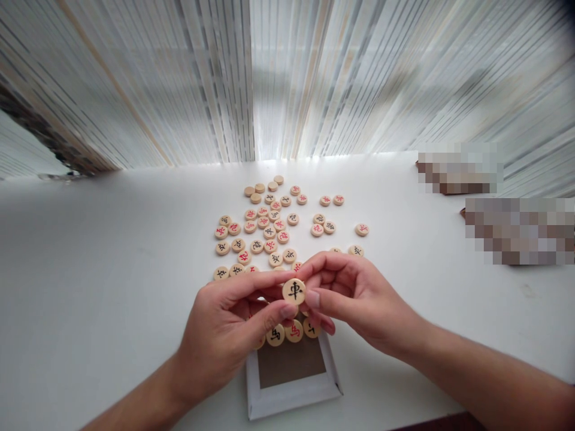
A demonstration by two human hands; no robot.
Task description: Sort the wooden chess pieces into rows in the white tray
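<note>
A round wooden Chinese chess piece [293, 291] with a black character faces up between my two hands. My left hand [233, 323] is closed on its left side, thumb below and index finger above. On its right side, the thumb and fingers of my right hand [354, 287] pinch it. Just beneath the hands is a shallow white box [294, 407] with a grey-brown inside. Across the box lies a row of pieces, among them a black-marked piece [275, 334] and a red-marked piece [294, 330]. My hands hide the box's far part.
Many loose pieces lie scattered beyond my hands on the white table [135, 269], some red-marked, some black-marked. Several blank-faced pieces [259, 188] sit at the back. One red-marked piece [362, 229] lies apart on the right. A striped curtain [287, 78] hangs behind; blurred-out objects [516, 233] stand at right.
</note>
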